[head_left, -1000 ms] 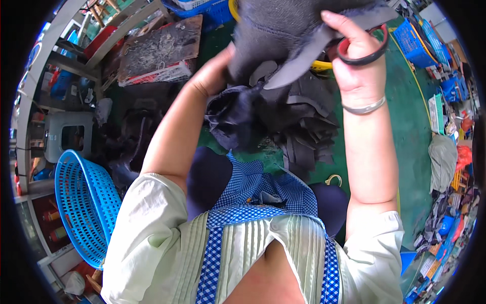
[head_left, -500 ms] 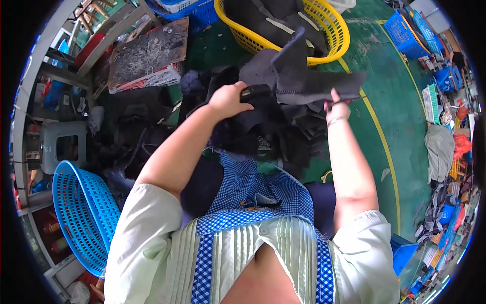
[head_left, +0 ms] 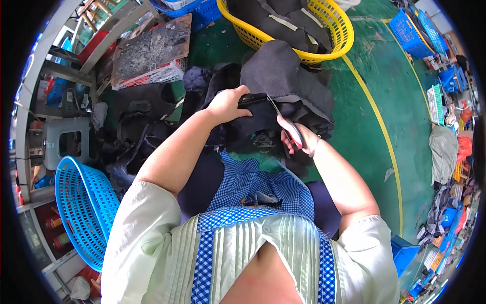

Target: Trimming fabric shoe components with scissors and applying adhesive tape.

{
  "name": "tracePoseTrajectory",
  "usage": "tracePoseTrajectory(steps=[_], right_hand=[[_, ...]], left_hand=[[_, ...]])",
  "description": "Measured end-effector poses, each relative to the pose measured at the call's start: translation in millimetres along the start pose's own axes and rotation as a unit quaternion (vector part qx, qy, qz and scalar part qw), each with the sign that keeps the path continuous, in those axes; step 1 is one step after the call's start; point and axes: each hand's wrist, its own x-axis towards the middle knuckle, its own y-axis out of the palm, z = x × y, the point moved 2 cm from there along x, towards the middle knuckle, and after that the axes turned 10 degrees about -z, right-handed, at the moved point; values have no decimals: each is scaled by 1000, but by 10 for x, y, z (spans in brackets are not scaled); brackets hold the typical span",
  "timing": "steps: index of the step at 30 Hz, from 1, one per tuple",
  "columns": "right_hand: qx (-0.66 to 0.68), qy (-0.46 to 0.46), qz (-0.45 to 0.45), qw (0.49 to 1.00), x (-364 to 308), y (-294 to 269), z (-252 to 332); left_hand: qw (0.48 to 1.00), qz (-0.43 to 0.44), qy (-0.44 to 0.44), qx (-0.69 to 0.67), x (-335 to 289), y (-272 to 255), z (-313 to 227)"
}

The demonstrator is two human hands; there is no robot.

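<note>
My left hand [head_left: 230,106] is closed on the edge of a black fabric piece [head_left: 259,112], thumb on the near side. In my right hand [head_left: 302,136] is a pair of scissors [head_left: 292,133], its fingers wrapped round the handles. The blades point up and left, and their tips reach the edge of the cloth beside my left hand. Just beyond lies a dark grey fabric panel [head_left: 273,66] with a stitched edge, on a heap of other dark pieces. Whether the blades are cutting into the cloth cannot be made out.
A yellow basket [head_left: 345,44] holding dark cloth pieces stands at the far side. To the left are a blue basket [head_left: 83,213], a grey plastic stool [head_left: 66,144] and a worn board [head_left: 152,50] on a white crate. Green floor [head_left: 362,162] with yellow lines extends to the right.
My right hand has come left and nearer with the scissors, up to my left hand. The grey fabric that stood raised between my hands now lies lower on the heap.
</note>
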Motion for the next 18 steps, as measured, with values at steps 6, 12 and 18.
tracePoseTrajectory(steps=[6, 12, 18], right_hand=[[65, -134, -48, 988, -335, 431, 483], [314, -330, 2, 890, -840, 713, 1555], [84, -588, -297, 747, -1920, 370, 2500]], left_hand=[[993, -66, -67, 75, -192, -556, -422], [927, -331, 176, -13, -432, -783, -1310], [991, -97, 72, -55, -279, -1175, -968]])
